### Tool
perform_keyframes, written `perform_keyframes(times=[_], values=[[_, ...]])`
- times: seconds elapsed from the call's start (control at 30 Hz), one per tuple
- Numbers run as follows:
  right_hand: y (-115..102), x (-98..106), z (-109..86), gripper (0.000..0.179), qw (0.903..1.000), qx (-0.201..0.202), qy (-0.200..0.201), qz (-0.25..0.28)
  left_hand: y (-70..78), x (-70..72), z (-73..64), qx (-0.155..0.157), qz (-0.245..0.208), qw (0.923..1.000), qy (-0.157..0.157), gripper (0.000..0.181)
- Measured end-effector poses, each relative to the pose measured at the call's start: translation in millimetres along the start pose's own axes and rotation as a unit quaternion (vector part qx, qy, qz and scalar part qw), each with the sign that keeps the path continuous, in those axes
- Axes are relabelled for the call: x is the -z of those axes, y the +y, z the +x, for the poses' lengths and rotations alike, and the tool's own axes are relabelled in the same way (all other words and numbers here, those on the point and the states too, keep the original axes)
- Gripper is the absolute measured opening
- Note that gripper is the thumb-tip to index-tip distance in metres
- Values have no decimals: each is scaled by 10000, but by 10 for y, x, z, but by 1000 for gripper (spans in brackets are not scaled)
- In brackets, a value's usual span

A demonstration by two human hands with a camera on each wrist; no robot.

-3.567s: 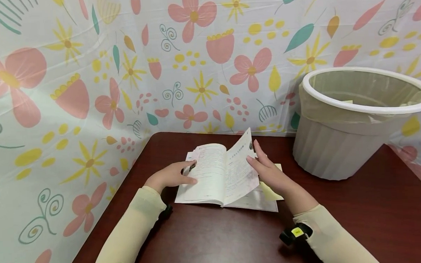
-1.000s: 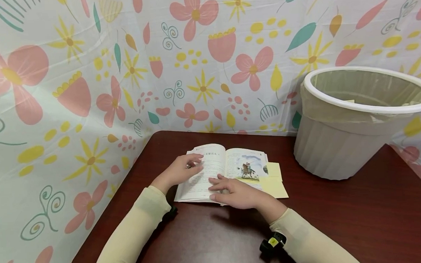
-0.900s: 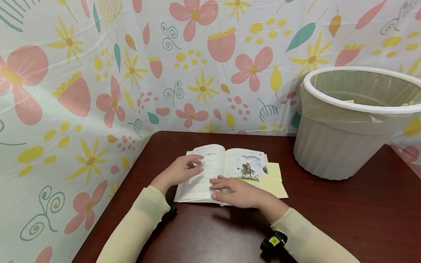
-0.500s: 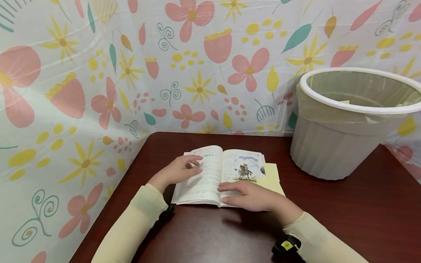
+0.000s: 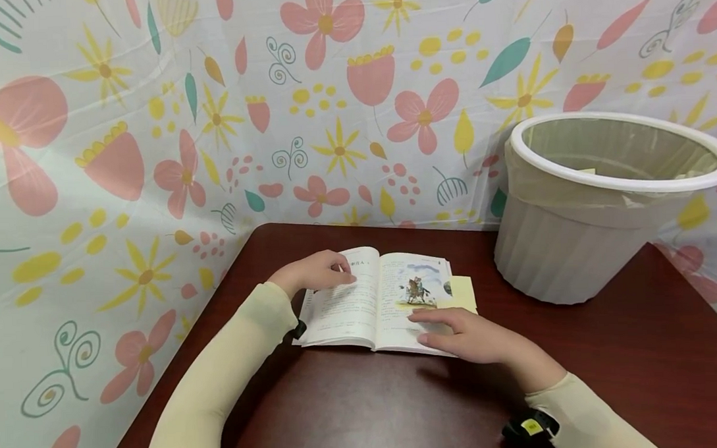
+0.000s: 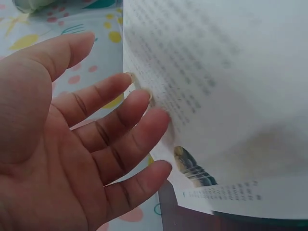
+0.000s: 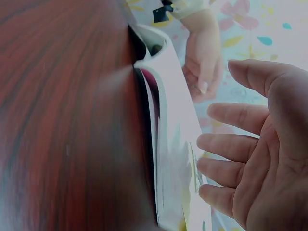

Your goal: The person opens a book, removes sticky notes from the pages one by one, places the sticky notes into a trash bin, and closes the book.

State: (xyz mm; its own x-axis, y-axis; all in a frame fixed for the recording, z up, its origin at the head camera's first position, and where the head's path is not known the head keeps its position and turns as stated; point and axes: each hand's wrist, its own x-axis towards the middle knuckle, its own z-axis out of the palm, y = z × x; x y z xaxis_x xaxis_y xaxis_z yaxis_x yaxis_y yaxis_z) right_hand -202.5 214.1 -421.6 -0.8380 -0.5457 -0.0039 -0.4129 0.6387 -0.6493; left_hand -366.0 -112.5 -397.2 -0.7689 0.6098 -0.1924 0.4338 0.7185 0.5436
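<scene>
An open book (image 5: 346, 317) lies on the dark red table, printed text on its left page and a picture of a horse rider (image 5: 418, 288) on its right page. My left hand (image 5: 318, 271) is over the outer part of the left page, fingers loosely bent. In the left wrist view the fingertips of that hand (image 6: 110, 130) are at the edge of a page (image 6: 231, 96); none pinches it. My right hand (image 5: 475, 337) hovers by the lower right page, and in the right wrist view its fingers (image 7: 231, 147) are spread and hold nothing.
Yellow paper slips (image 5: 464, 293) stick out from the book's right side. A grey waste bin (image 5: 564, 256) with a white rim and a liner stands at the table's right rear. Behind the table (image 5: 341, 409) hangs a floral-patterned sheet (image 5: 367, 144).
At 3.6 s ago my right hand was at a raised page; the book now lies flat, showing other pages. Since half a second ago my right hand has moved right, my left hand slightly forward.
</scene>
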Motion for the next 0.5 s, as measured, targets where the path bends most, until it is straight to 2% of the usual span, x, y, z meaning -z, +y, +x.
perform_keyframes(times=[0.23,0.4,0.5], values=[[221,138,-131,51,9986,-443,232,-170,126,105,186,-20,-444,9983,-381,28],[340,246,-164,52,9969,-672,305,-256,274,124,348,141,-765,9955,-534,35],[389,288,-162,52,9966,-732,292,-248,399,123,425,235,-679,9957,-577,36]])
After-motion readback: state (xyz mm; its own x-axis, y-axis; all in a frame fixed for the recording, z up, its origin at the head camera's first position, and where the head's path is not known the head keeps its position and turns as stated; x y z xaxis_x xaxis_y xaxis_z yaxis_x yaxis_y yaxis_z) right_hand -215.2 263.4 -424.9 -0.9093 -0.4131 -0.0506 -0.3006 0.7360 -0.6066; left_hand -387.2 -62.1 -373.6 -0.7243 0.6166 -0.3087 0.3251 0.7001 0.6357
